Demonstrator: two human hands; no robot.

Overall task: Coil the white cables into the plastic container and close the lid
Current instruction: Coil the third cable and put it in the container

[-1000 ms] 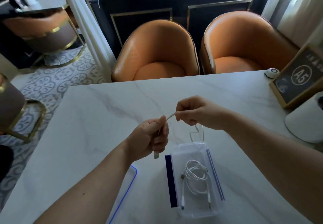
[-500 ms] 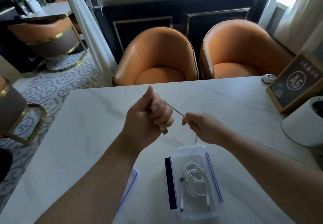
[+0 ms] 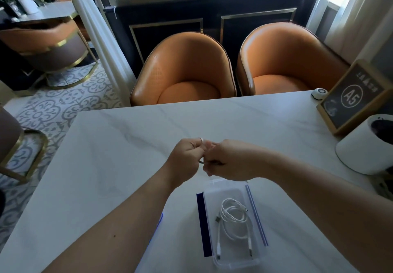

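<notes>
Status: one white cable (image 3: 233,223) already sits loosely coiled inside the plastic container (image 3: 231,260), both plugs trailing toward the near end. Container is on the marble table (image 3: 119,166), just below the hands, open on top. Left hand (image 3: 187,157) and right hand (image 3: 229,160) are touching, both curled closed around a second cable (image 3: 201,161) held above the table; only a short loop shows between the fists, so can't tell how much is wound. What looks like the lid (image 3: 161,219) (blue-edged, mostly hidden under the left forearm) lies left of the container, apart from it. My read: roughly halfway. Left to do: finish winding this cable, drop it in beside the first, fit the lid, press shut.
</notes>
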